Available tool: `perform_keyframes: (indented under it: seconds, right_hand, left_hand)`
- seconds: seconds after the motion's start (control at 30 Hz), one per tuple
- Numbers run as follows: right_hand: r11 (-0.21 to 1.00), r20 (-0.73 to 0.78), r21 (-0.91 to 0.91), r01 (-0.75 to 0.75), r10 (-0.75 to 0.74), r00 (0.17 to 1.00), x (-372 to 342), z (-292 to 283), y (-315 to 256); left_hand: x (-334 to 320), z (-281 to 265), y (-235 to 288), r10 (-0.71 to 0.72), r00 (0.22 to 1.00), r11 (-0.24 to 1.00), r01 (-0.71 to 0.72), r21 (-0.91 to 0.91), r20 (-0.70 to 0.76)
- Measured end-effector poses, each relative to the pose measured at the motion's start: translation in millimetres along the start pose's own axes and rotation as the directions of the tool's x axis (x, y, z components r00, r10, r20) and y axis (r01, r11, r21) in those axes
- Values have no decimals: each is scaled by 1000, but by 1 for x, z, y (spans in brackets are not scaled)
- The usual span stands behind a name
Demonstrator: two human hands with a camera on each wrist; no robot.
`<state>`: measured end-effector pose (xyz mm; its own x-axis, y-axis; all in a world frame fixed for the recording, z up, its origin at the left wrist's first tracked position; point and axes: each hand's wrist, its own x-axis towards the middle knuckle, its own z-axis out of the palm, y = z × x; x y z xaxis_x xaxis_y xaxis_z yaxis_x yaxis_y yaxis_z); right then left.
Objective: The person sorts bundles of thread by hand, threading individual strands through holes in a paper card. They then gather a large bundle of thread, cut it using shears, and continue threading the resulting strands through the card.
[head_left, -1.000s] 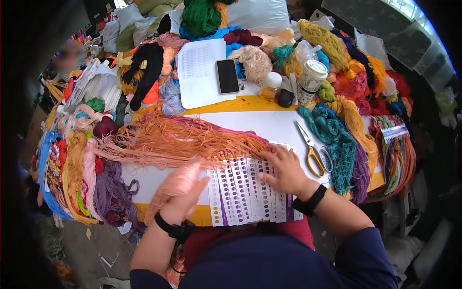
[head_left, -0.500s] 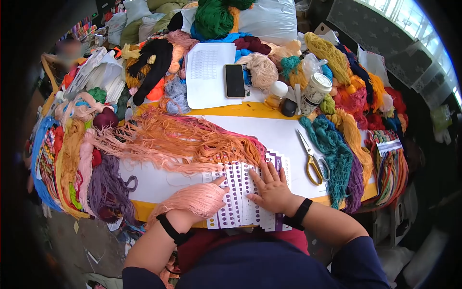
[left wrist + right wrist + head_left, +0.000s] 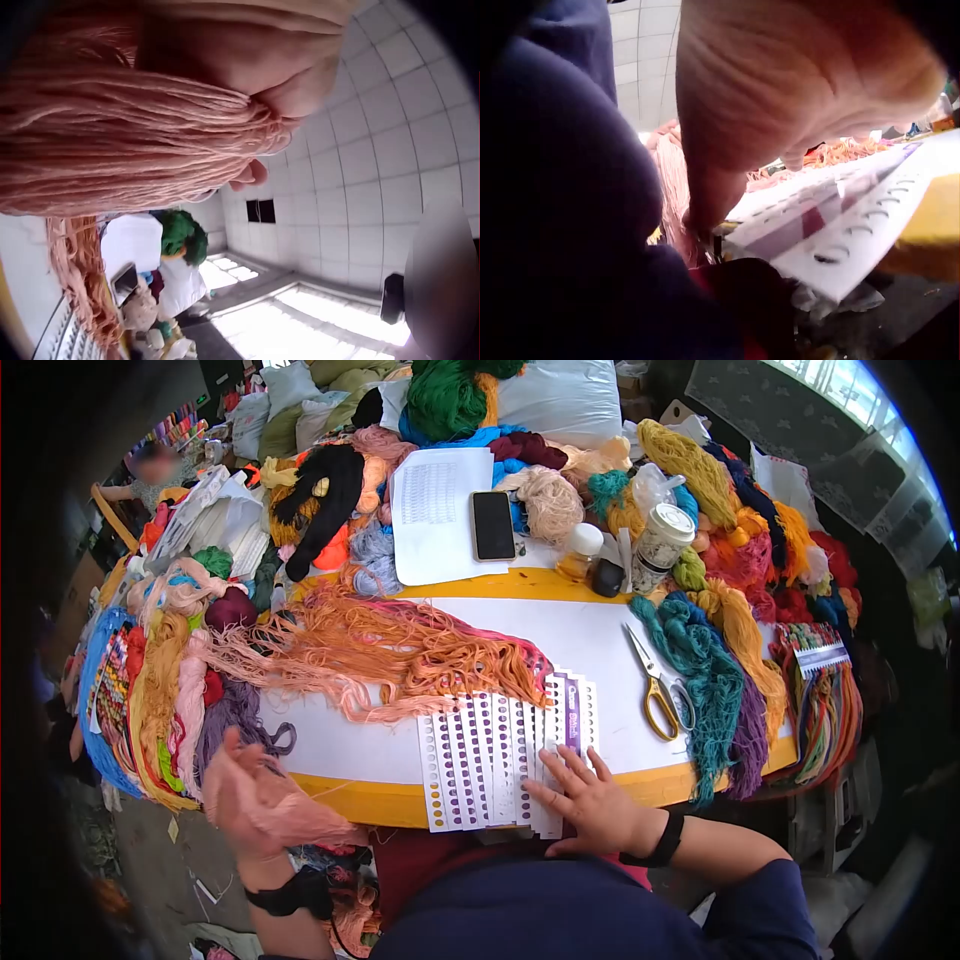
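A skein of pale pink thread (image 3: 295,810) is looped around my left hand (image 3: 235,790), which holds it up off the table's left front edge. In the left wrist view, the strands (image 3: 127,142) run across the hand (image 3: 277,60), and fingertips show past them. My right hand (image 3: 600,805) has its fingers spread at the lower right of a fanned row of white punched cards (image 3: 480,760) with purple markings. Orange and pink loose threads (image 3: 420,650) lie over the cards' upper ends.
Gold-handled scissors (image 3: 655,690) lie right of the cards, beside teal thread (image 3: 690,680). Behind are printed sheets (image 3: 440,520), a phone (image 3: 492,525), a small bottle (image 3: 578,553) and a lidded cup (image 3: 662,540). Piled skeins line the table's back and both sides, including purple thread (image 3: 240,720).
My left hand has moved left with the pink skein, from over the cards to beyond their left side. My right hand has slid toward me and slightly right, uncovering the cards' upper part.
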<state>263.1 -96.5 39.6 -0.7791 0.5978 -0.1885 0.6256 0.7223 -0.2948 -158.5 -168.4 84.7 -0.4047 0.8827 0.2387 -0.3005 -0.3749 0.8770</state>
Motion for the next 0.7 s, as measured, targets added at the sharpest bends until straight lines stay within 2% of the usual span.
perform_keyframes:
  seconds: [0.03, 0.07, 0.13, 0.17, 0.23, 0.27, 0.3, 0.37, 0.4, 0.47, 0.5, 0.57, 0.6, 0.63, 0.7]
  right_hand:
    - [1000, -2, -2, 0, 0, 1000, -3, 4, 3]
    - [1000, -5, -7, -28, 28, 1000, -4, 8, 5]
    - [997, -13, 19, -72, 73, 997, -6, 6, 6]
    - [998, -17, 21, -66, 66, 998, -5, 5, 8]
    - [998, -24, 37, -52, 53, 998, -6, 7, 13]
    - [998, -9, 30, -50, 50, 999, -6, 7, 15]
    - [998, -13, 31, -51, 51, 999, -6, 5, 15]
    - [998, -21, -29, -47, 46, 999, -5, -4, 9]
    - [999, -26, -24, -42, 41, 999, -2, -12, 5]
    - [960, -171, 271, 71, -25, 985, 7, -35, -9]
    - [960, -171, 271, 75, -29, 985, 10, -47, -18]
    - [991, -91, 80, 111, -104, 990, 18, -66, -36]
    - [995, 32, 56, 85, -87, 996, 26, -68, -41]
    - [995, 26, 47, 89, -91, 996, 32, -64, -46]
    - [990, 219, 43, -132, 120, 968, 42, -47, -49]
  left_hand:
    - [-3, -7, 9, -49, 998, 954, 56, -293, 31]
    - [-6, -8, 17, -46, 998, 955, 53, -293, 31]
    - [-14, -10, 31, -145, 968, 743, 243, -623, 205]
    - [-19, -22, 29, -142, 969, 748, 239, -619, 203]
    - [-29, -45, 18, -205, 941, 749, 328, -575, 269]
    - [-36, -47, 13, -267, 933, 752, 359, -553, 243]
    - [-40, -33, 9, -266, 932, 753, 360, -551, 246]
    - [-50, 2, 2, -326, 920, 884, 378, -276, 217]
    - [-55, 15, 0, -325, 921, 887, 376, -268, 215]
    - [-64, 40, -5, -575, 818, 816, 574, -67, -2]
    - [-67, 51, -9, -573, 819, 818, 572, -68, -6]
    - [-67, 70, -16, -608, 791, 793, 609, 7, -67]
    - [-64, 74, -15, -618, 784, 785, 619, 2, 52]
    - [-64, 76, -13, -609, 791, 792, 610, 1, 55]
    - [-63, 78, -8, -580, 789, 792, 604, -86, 202]
